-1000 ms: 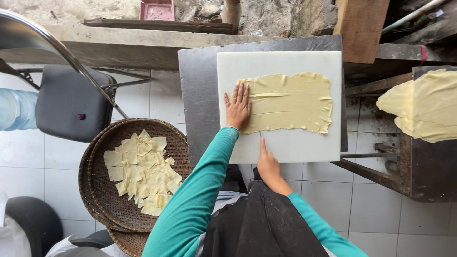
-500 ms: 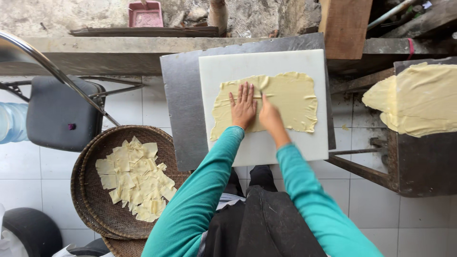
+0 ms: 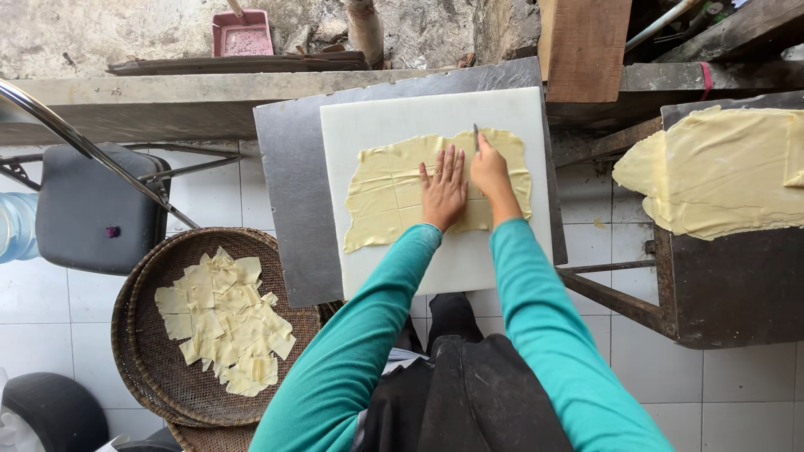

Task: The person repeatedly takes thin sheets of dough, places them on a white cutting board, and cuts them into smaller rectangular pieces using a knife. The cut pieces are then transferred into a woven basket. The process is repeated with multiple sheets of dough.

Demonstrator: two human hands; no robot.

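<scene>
Left hand lies flat, fingers spread, on the dough sheet. Right hand, beside it on the sheet, grips a small knife.

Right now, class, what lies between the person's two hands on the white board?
In the head view, only a narrow strip of the dough sheet separates the left hand from the right hand.

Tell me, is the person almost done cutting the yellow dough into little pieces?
Not yet. Done: a pile of cut pieces lies in the woven basket. In hand: the left hand presses the dough sheet flat on the white board, while the right hand draws a knife through it; some cut lines show. Left: most of this sheet, plus more sheets waiting on the right.
</scene>
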